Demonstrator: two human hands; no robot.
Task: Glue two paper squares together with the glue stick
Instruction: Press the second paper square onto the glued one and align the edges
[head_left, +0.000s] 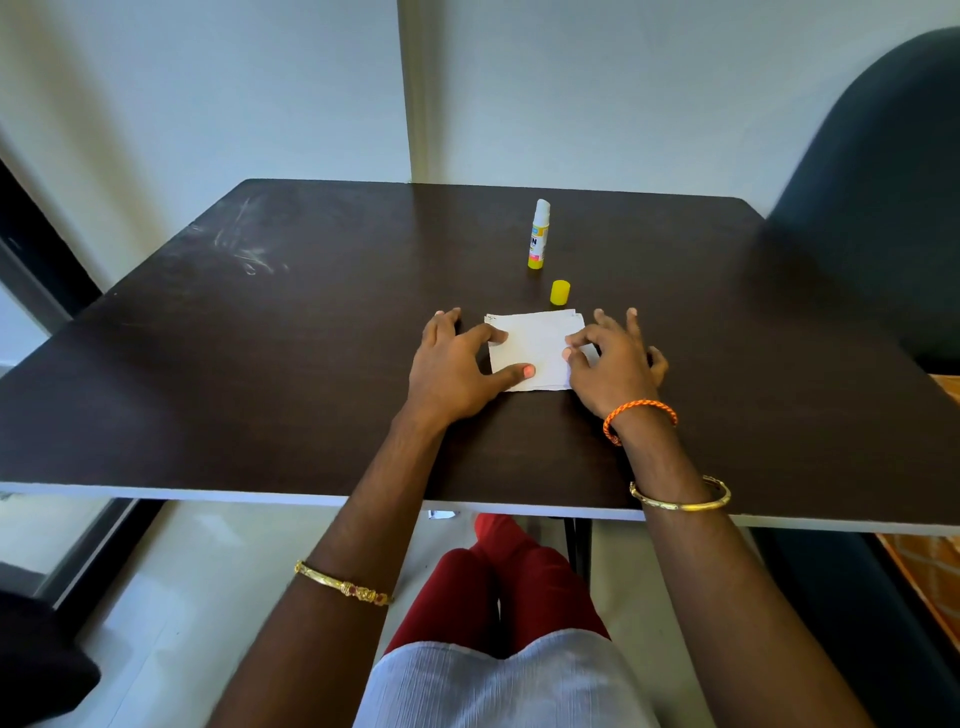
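Observation:
Two white paper squares (535, 347) lie stacked on the dark table (291, 332), their edges slightly offset at the far side. My left hand (452, 364) rests on the stack's left edge, thumb and index finger pressing the paper flat. My right hand (610, 358) presses the right edge with its thumb and index fingertips, the other fingers spread over the table. The glue stick (538, 235) stands upright and uncapped behind the paper, white glue showing on top. Its yellow cap (560, 292) sits on the table between the stick and the paper.
A dark chair back (878, 197) rises at the table's right side. The wall stands just behind the table's far edge. My knees in red show under the table's near edge (208, 493).

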